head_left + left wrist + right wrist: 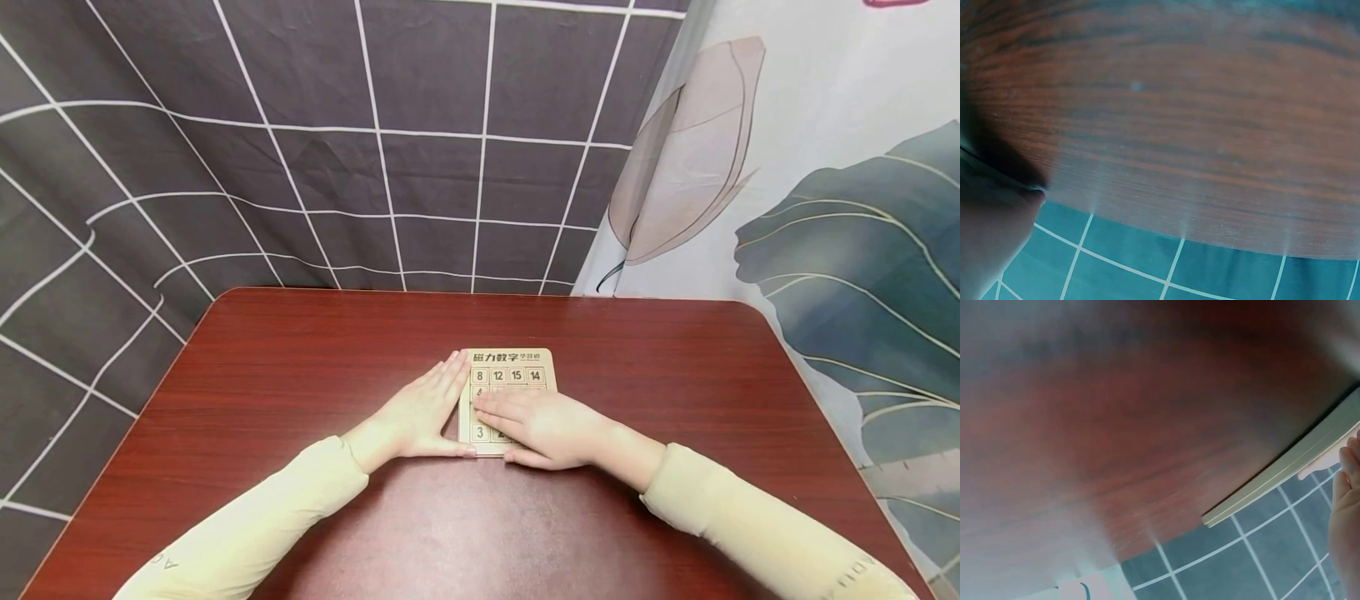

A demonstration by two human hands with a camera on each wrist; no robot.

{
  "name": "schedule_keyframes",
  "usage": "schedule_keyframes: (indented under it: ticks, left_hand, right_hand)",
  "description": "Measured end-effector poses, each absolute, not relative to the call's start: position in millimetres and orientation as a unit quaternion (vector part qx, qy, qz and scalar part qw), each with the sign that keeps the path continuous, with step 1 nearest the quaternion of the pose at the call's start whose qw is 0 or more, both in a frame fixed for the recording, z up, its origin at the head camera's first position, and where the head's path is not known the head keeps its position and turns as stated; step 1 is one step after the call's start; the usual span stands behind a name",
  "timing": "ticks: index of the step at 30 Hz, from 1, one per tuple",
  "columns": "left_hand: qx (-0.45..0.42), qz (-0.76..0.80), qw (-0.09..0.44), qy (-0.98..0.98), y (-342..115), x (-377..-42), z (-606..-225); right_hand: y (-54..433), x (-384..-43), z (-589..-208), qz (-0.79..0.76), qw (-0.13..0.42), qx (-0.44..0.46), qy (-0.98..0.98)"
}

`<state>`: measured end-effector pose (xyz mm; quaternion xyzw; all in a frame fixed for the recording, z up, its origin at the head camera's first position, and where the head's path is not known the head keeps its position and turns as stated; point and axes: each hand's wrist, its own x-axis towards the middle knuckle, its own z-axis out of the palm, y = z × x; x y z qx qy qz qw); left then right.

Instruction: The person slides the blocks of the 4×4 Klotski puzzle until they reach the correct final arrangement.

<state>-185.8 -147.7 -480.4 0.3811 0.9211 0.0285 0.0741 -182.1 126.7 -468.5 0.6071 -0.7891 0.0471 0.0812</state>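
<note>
Nearest, well behind the fingers, there were two pale yellow sleeves, the left sleeve (255,517) and the right sleeve (757,517), both with dark lettering which was too partial to read. From the left one came the left hand (416,414), which lay along the left side of a number board (507,357). Its four fingers were straight and close together, with their tips at the board's upper left corner, while its thumb was spread away toward the lower left corner. The right hand (553,427) lay across the board from the other side; its fingers were straight too, close together, flat over the middle rows, and its thumb was apart from them, near the lower edge. The board was therefore between the two hands, partly covered by the right fingers. On the near side of these fingers a tile with 3 (480,433) was visible; beyond them, the top row of tiles (498,376) read 8, 12, 15 and 14. All around the fingers extended the reddish-brown surface (300,358). Far beyond the fingers hung a dark grey cloth (427,75) with white grid lines, and to their right, a white curtain (810,92) with large leaf patterns.
</note>
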Motion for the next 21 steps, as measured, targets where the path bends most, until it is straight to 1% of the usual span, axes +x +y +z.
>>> schedule_keyframes:
  ticks: [9,14,21]
  left_hand:
    - [0.377,0.035,0.076,0.922,-148.1,-186.4,-482.6]
    - [0.376,0.039,0.079,0.923,-148.3,-186.6,-483.2]
    - [0.376,0.035,0.080,0.922,-147.5,-186.4,-482.1]
  right_hand:
    - [130.1,-168.8,-471.4,0.034,0.087,0.623,-0.776]
    - [130.1,-172.9,-472.6,0.031,0.099,0.625,-0.773]
    - [128.4,-184.9,-472.1,0.021,0.095,0.609,-0.787]
